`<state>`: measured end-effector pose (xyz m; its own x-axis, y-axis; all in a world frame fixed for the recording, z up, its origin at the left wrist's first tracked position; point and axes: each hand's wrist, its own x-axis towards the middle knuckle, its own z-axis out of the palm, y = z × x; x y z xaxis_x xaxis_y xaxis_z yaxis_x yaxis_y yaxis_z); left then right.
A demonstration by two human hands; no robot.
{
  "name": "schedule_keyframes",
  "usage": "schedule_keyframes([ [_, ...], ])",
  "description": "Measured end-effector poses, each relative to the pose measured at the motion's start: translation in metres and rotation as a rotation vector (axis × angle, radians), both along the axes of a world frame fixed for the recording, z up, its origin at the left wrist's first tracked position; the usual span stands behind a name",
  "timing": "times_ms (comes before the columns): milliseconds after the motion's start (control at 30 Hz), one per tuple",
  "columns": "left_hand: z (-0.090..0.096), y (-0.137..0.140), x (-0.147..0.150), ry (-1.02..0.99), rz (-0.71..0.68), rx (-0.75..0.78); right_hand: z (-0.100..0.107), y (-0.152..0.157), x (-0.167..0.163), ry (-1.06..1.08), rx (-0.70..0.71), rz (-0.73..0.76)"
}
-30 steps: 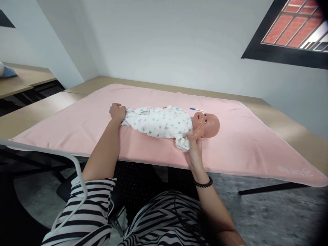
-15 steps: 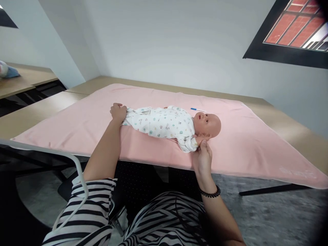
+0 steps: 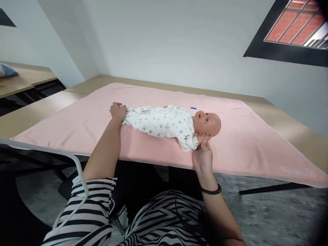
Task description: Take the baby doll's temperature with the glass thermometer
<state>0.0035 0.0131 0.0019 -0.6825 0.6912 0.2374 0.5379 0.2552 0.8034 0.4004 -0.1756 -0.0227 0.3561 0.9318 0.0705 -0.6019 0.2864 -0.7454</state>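
A baby doll [image 3: 164, 123] in a white printed sleepsuit lies on its back on a pink blanket [image 3: 243, 143], its bald head toward the right. My left hand [image 3: 118, 112] is at the doll's feet end, fingers curled over the leg ends of the suit; what lies under the fingers is partly hidden. At the other end, my right hand [image 3: 203, 155] has its thumb and fingers closed around the doll's near hand, beside the head. The doll's face is turned up toward the far side.
Behind the doll lies a thin stick with a blue end [image 3: 194, 108]. The blanket drapes over a wooden table [image 3: 276, 109] against a white wall. A white tube-like arm [image 3: 77, 164] crosses near my left forearm. Another table [image 3: 33, 73] stands at left, bearing a blue and white object [image 3: 9, 70].
Very little differs. My right hand has shifted slightly while holding the doll's hand, and the camera view has moved a touch. The left hand stays at the doll's feet.
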Motion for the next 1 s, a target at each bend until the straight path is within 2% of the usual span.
schedule_keyframes([
  [667,-0.0003,-0.0006,0.0004,-0.006,-0.003,0.007,-0.0007,0.0004,0.0024,0.000,-0.003,0.031],
  [1000,0.0012,-0.0026,0.0020,-0.011,-0.006,0.001,0.0021,0.0001,0.0011,0.071,-0.013,0.007],
])
